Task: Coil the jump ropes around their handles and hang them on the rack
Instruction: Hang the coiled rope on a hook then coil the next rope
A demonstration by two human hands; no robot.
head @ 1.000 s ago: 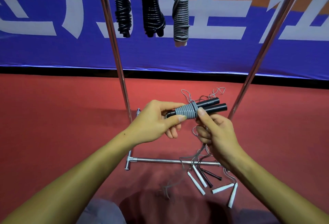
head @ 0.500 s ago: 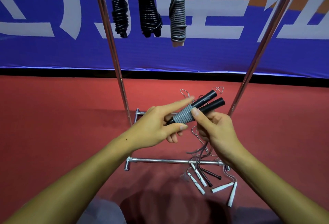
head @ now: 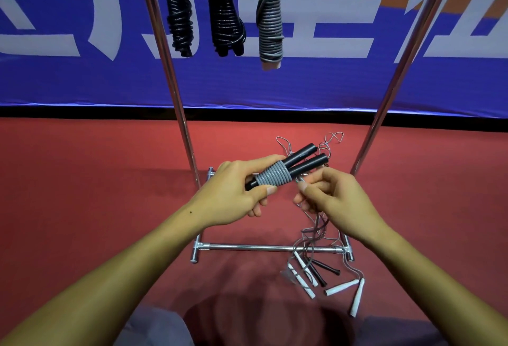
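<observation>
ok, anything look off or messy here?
Only the floor: loose ropes lie tangled over the rack's base bar, white and black handles scattered beside it. The three coiled ropes hang neatly. Nothing looks damaged.

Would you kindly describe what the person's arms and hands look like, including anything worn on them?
Both forearms are bare as far as the frame shows: no sleeves, gloves, watch, rings or bracelets. The left hand and right hand have short, unpainted nails. A small dark mole sits on the left forearm near the wrist. Grey fabric, apparently clothing, shows at the bottom edge below the arms.
</observation>
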